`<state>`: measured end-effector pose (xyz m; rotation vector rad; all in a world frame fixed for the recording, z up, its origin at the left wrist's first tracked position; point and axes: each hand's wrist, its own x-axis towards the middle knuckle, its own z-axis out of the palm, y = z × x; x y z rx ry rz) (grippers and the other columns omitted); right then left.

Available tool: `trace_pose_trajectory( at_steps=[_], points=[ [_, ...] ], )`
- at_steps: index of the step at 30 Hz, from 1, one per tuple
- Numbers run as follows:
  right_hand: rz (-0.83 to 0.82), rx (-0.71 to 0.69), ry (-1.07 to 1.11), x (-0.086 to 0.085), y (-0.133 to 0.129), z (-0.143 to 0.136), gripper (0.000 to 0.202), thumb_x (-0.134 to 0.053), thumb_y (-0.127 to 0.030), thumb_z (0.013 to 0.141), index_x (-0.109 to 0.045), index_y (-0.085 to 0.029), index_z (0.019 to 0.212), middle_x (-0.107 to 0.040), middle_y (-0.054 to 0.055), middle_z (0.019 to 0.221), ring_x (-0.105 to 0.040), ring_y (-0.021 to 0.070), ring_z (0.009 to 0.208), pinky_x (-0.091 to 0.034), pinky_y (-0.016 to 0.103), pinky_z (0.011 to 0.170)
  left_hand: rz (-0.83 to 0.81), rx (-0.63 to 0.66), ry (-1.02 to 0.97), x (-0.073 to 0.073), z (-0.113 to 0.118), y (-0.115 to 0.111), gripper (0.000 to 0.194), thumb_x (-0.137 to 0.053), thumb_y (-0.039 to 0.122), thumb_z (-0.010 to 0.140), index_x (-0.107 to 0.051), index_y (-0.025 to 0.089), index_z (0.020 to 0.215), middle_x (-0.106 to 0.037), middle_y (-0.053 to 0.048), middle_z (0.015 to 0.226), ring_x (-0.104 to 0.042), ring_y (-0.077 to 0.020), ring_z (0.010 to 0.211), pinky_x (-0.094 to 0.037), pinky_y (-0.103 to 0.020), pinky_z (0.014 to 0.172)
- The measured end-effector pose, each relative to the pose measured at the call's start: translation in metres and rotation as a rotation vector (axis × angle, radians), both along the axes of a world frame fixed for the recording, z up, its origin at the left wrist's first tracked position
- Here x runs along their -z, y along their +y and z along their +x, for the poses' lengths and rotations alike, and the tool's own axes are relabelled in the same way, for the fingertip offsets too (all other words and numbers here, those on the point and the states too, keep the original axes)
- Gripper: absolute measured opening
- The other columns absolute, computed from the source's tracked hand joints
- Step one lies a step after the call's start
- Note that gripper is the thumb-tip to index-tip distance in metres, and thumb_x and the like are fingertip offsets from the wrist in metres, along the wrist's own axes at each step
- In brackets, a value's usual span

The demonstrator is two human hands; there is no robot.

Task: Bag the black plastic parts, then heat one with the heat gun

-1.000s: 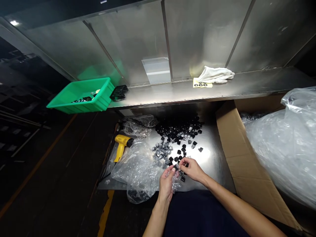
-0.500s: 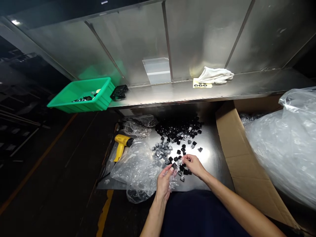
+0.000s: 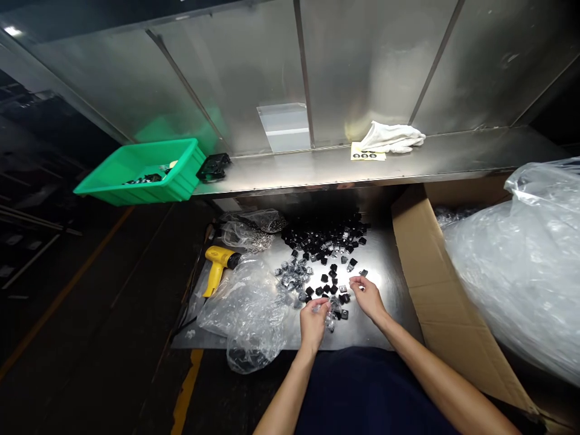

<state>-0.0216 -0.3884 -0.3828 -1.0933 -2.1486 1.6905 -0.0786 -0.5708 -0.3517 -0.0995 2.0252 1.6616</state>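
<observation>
On the steel tabletop (image 3: 383,251), small black parts (image 3: 325,237) are lying scattered. Left hand (image 3: 313,326) and right hand (image 3: 369,300) are curling nearly closed; cannot tell whether either is holding anything. Clear bag (image 3: 247,299) is separating left hand from yellow heat gun (image 3: 217,263); carton (image 3: 426,272) is flanking right.

Left hand (image 3: 313,323), right hand (image 3: 368,300), slightly apart

Free tabletop (image 3: 388,257) beside cardboard box (image 3: 428,266)
</observation>
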Motion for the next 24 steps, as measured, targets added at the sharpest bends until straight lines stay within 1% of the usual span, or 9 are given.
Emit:
trace_pose_trajectory(
  at_steps=[3, 6, 8, 10, 13, 17, 20, 22, 24],
  points=[
    [0.086, -0.055, -0.007, -0.004, 0.0, -0.004, 0.028, -0.049, -0.04, 0.086, -0.068, -0.02, 0.093, -0.071, 0.005, 0.097, -0.065, 0.0217, 0.089, -0.048, 0.032, 0.081, -0.007, 0.029, 0.104, -0.005, -0.002, 0.005, 0.021, -0.07, 0.034, 0.074, -0.073, 0.016, 0.083, -0.071, -0.008, 0.093, -0.064, -0.0194, 0.084, -0.048, -0.028, 0.078],
    [0.253, -0.258, -0.11, -0.003, -0.009, -0.021, 0.033, -0.04, -0.037, 0.093, -0.066, -0.02, 0.103, -0.071, 0.005, 0.103, -0.066, 0.0188, 0.087, -0.05, 0.028, 0.077, -0.007, 0.007, 0.108, -0.015, 0.002, -0.003, 0.023, -0.063, 0.034, 0.078, -0.072, 0.017, 0.091, -0.07, -0.009, 0.103, -0.063, -0.0178, 0.082, -0.048, -0.026, 0.071],
    [0.346, -0.419, -0.161, 0.001, -0.02, -0.042, 0.033, -0.04, -0.031, 0.094, -0.065, -0.02, 0.112, -0.069, 0.006, 0.111, -0.066, 0.0177, 0.091, -0.05, 0.027, 0.08, -0.002, 0.004, 0.063, -0.02, 0.009, -0.014, 0.029, -0.058, 0.033, 0.08, -0.069, 0.018, 0.101, -0.069, -0.006, 0.092, -0.06, -0.0139, 0.069, -0.045, -0.023, 0.061],
    [0.399, -0.515, -0.165, 0.005, -0.032, -0.068, 0.035, -0.046, -0.024, 0.091, -0.062, -0.021, 0.122, -0.066, 0.007, 0.12, -0.065, 0.0186, 0.099, -0.048, 0.027, 0.087, -0.014, 0.002, -0.018, -0.022, 0.018, -0.025, 0.032, -0.056, 0.034, 0.08, -0.068, 0.017, 0.104, -0.062, 0.0, 0.07, -0.05, -0.0102, 0.055, -0.038, -0.02, 0.052],
    [0.449, -0.622, -0.158, 0.011, -0.049, -0.109, 0.051, -0.056, -0.012, 0.081, -0.057, -0.023, 0.131, -0.06, 0.009, 0.13, -0.064, 0.0223, 0.104, -0.046, 0.032, 0.092, -0.022, -0.012, -0.146, -0.019, 0.03, -0.039, 0.032, -0.052, 0.041, 0.082, -0.069, 0.015, 0.089, -0.049, 0.003, 0.058, -0.042, -0.0089, 0.048, -0.032, -0.019, 0.046],
    [0.498, -0.705, -0.192, 0.013, -0.06, -0.144, 0.052, -0.054, 0.001, 0.075, -0.063, -0.018, 0.123, -0.063, 0.016, 0.123, -0.068, 0.0248, 0.094, -0.049, 0.036, 0.086, -0.018, -0.075, -0.262, -0.013, 0.039, -0.048, 0.052, -0.048, 0.062, 0.082, -0.054, 0.017, 0.056, -0.043, 0.001, 0.054, -0.044, -0.0117, 0.049, -0.039, -0.023, 0.044],
    [0.516, -0.7, -0.203, 0.011, -0.058, -0.145, 0.044, -0.049, 0.002, 0.079, -0.065, -0.013, 0.116, -0.064, 0.019, 0.119, -0.069, 0.0243, 0.09, -0.05, 0.037, 0.085, 0.03, -0.1, -0.349, -0.011, 0.041, -0.047, 0.054, -0.062, 0.068, 0.074, -0.045, 0.019, 0.055, -0.037, 0.004, 0.051, -0.044, -0.0123, 0.047, -0.048, -0.029, 0.047],
    [0.514, -0.678, -0.194, 0.007, -0.051, -0.135, 0.042, -0.049, -0.003, 0.083, -0.062, -0.015, 0.122, -0.065, 0.017, 0.118, -0.069, 0.0234, 0.09, -0.051, 0.036, 0.083, 0.112, -0.097, -0.333, -0.012, 0.039, -0.045, 0.051, -0.069, 0.064, 0.07, -0.049, 0.018, 0.061, -0.046, 0.002, 0.057, -0.051, -0.0135, 0.054, -0.053, -0.03, 0.054],
    [0.502, -0.657, -0.172, 0.0, -0.042, -0.119, 0.044, -0.05, -0.011, 0.087, -0.056, -0.019, 0.13, -0.067, 0.012, 0.117, -0.068, 0.0221, 0.091, -0.052, 0.035, 0.082, 0.15, -0.107, -0.316, -0.015, 0.034, -0.042, 0.047, -0.07, 0.062, 0.071, -0.056, 0.017, 0.071, -0.058, -0.002, 0.071, -0.056, -0.0135, 0.058, -0.053, -0.027, 0.053]
  ],
)
